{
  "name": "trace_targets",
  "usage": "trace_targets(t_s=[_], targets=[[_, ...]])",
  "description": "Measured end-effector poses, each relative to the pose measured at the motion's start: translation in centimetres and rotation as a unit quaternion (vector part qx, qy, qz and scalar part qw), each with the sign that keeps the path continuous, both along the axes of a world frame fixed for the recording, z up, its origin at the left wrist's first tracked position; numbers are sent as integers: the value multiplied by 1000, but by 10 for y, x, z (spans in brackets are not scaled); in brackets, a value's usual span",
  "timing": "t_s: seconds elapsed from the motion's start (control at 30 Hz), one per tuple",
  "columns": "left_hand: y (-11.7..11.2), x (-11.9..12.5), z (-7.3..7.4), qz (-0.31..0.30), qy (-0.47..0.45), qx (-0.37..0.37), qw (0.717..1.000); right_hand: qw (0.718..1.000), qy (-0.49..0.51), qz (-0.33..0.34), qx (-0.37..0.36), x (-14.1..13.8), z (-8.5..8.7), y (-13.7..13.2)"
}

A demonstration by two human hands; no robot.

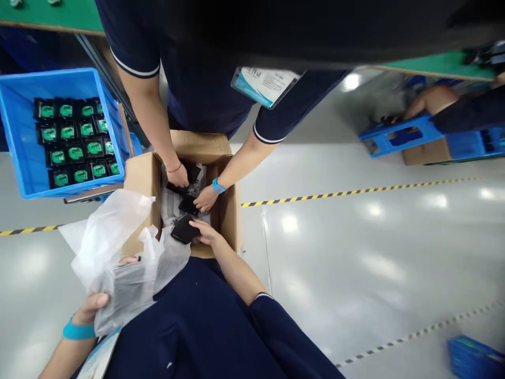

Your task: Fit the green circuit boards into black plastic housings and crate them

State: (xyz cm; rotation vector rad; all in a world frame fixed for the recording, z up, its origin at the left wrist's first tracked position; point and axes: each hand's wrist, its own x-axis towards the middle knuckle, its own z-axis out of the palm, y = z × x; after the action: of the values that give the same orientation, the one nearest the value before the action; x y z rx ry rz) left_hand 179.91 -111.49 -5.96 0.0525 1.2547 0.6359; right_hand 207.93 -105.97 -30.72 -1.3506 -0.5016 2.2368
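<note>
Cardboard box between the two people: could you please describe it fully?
The cardboard box is brown, open, flaps folded out, holding black parts and wrapping. The right hand grips a black part at its near edge; a co-worker's hands reach in opposite. The plastic bag in the left hand hides a near corner.

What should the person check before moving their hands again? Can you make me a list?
1. Right hand has hold of the black part: ok, its fingers are on it.
2. Left hand grips the plastic bag: ok.
3. Bag mouth open wide enough: cannot tell, the plastic is crumpled.
4. Co-worker's hands out of the way: not ok, both are inside the cardboard box, close to the black part.
5. Blue crate clear of the arms: ok, it stands to the left of the box.
</note>
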Motion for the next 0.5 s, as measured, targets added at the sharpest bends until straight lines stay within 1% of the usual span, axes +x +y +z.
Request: trace_targets(t_s=[0.1, 0.2, 0.27, 0.33, 0.4, 0.5], targets=[[-11, -21, 11, -3, 78, -42, 996, 995, -76, 4, 70, 7, 1, 1], [-21, -41, 22, 32, 194, -102, 975, 975, -148, 26, 163, 8, 10, 1], [-28, -50, 26, 62, 262, -119, 956, 953, -189, 54, 231, 4, 17, -2], [-34, -54, 27, 87, 294, -119, 944, 925, -228, 90, 291, -3, 22, -5], [-41, -54, 27, 112, 299, -110, 941, 893, -268, 126, 338, -11, 22, -5], [-54, -50, 27, 149, 278, -87, 945, 847, -326, 167, 385, -20, 14, 5]])
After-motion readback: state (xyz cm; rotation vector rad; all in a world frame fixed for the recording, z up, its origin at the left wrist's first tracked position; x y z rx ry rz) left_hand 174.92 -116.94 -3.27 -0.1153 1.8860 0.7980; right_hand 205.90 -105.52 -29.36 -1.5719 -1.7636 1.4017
